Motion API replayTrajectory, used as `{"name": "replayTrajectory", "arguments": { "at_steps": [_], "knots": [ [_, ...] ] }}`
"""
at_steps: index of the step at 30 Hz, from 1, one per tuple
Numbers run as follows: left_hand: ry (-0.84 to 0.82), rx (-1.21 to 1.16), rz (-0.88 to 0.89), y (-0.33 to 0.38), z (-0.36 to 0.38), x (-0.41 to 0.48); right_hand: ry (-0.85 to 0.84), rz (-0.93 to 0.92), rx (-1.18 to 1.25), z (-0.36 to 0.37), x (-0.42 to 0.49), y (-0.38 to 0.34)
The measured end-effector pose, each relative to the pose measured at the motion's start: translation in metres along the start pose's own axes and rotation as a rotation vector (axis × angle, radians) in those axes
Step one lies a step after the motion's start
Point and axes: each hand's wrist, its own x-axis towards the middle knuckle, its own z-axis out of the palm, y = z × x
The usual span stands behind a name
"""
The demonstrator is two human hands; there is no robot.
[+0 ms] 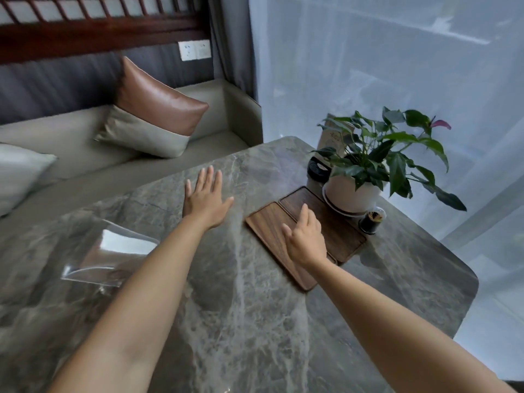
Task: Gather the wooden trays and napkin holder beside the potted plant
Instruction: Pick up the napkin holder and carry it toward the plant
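A: How are the arms placed?

B: Both reach forward, bare, over the marble table [226, 293]. The left hand [205, 198] is flat and wide, palm down with fingers spread, over bare stone and holding nothing. I cannot tell whether it touches the surface.

A: And the other one?

B: The right hand [306, 239] lies on the wooden trays, fingers loosely curled, the index finger stretched toward the plant. It grips nothing; it only presses or rests there.

A: Describe the trays.

B: Two flat rectangular pieces of dark brown wood with rounded corners and low raised rims. The nearer tray [272, 245] lies edge to edge with the farther tray [340, 236], their long sides touching. The right hand sits across both.

A: Where is the plant?

B: The potted plant [368, 163] stands in a round white pot, just beyond the farther tray, its base touching or overlapping that tray's far corner. Glossy green leaves, one pink bloom.

A: Anything else near it?

B: A round dark-lidded container [317, 177] stands left of the pot, and a small dark jar [370, 222] with a clear domed lid to its right. A clear acrylic holder [105, 256] lies well apart, near the left forearm.
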Motion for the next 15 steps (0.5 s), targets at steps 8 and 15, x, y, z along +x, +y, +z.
{"name": "replayTrajectory", "arguments": {
  "at_steps": [8, 15],
  "knots": [
    [0.209, 0.054, -0.040, -0.080, -0.061, -0.055, -0.053, -0.381, -0.226, -0.003, -0.013, -0.103],
    [0.124, 0.056, -0.215, -0.172, -0.069, -0.109, -0.181, -0.579, -0.274, 0.038, -0.036, -0.174]
  ]
}}
